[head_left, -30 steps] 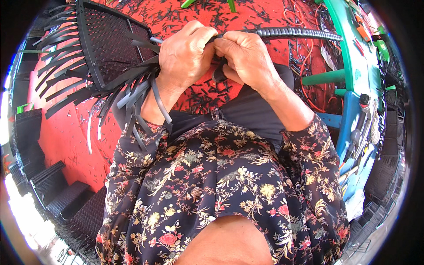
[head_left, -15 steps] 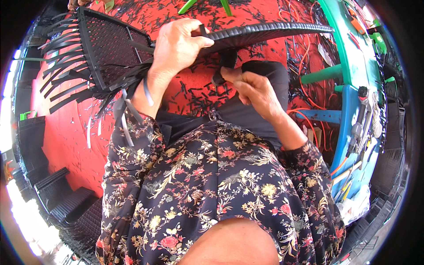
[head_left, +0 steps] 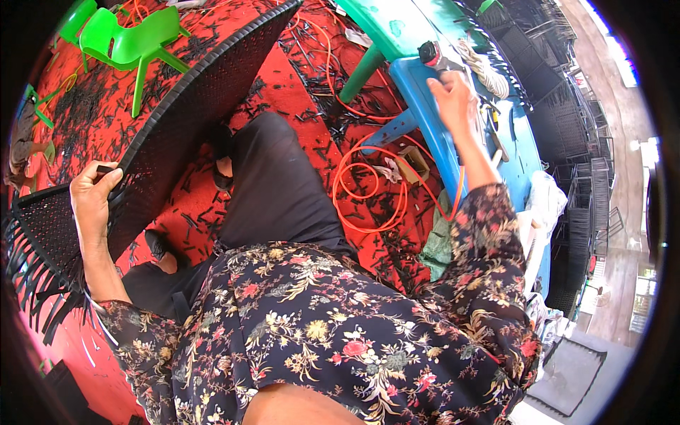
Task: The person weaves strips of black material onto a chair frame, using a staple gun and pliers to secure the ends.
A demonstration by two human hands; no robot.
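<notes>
While the left hand [head_left: 92, 195] pinches the edge of a black woven panel [head_left: 191, 120] between thumb and bent fingers, the right hand [head_left: 457, 103] is stretched out to a dark-headed tool with a red part [head_left: 429, 55] on the right. Whether its fingers are closed round the tool I cannot tell.

The panel stands tilted on the left, slanting from the near left to the far middle, its weave pierced by tiny holes, its curved rim [head_left: 180, 83] wrapped in ribbed, slightly glossy strip. Flat loose strips [head_left: 53, 301] fringe its near left end.

The left forearm rises steeply, wrist nearly straight; the right arm reaches far and right, over a smooth blue table [head_left: 517, 156]. Beside that hand lies a pale, twisted rope [head_left: 489, 78]. Coiled orange hose [head_left: 375, 231] and short black offcuts lie on the red floor [head_left: 283, 92], with a moulded green chair [head_left: 152, 32] far left.
</notes>
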